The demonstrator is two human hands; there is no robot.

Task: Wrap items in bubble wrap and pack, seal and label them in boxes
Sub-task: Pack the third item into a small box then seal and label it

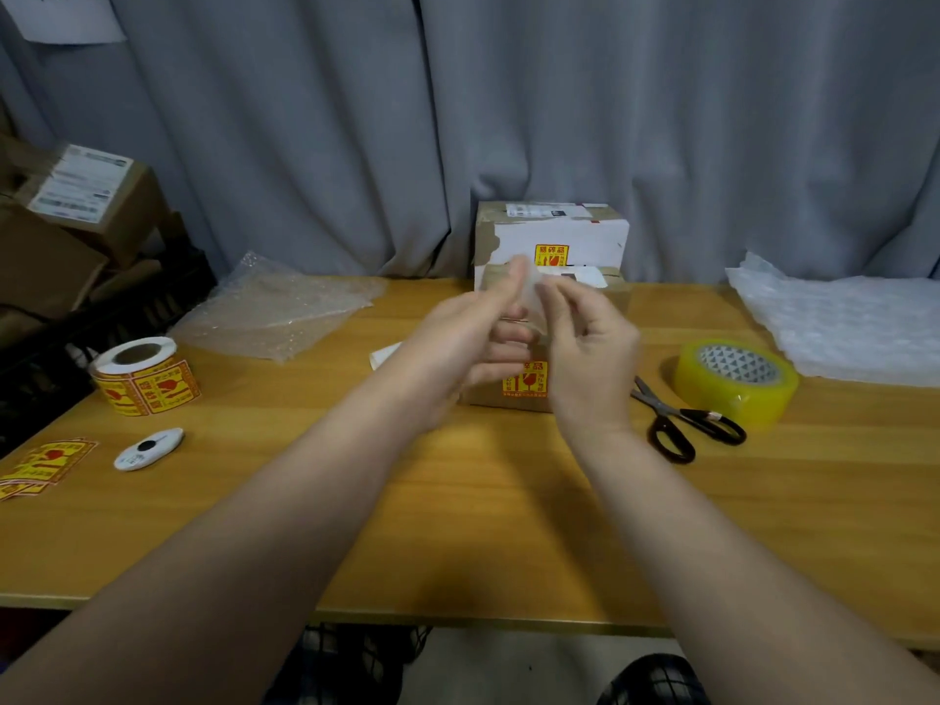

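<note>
Far left of the frame there's the sticker roll [145,375], then some bubble wrap [277,312] behind it. Dead centre, both hands are up over the small box [513,394]: left hand [468,348] and right hand [592,358] each pinching a pale slip [531,292] between thumb and fingers, probably a label being peeled, though it's blurry. The box sits directly below and just behind the grip, equally near both hands. Scissors [686,424] and tape roll [736,381] sit right.

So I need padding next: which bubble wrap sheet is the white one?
The white bubble wrap at the table's far right, beyond the tape roll; the left sheet is clear.
</note>
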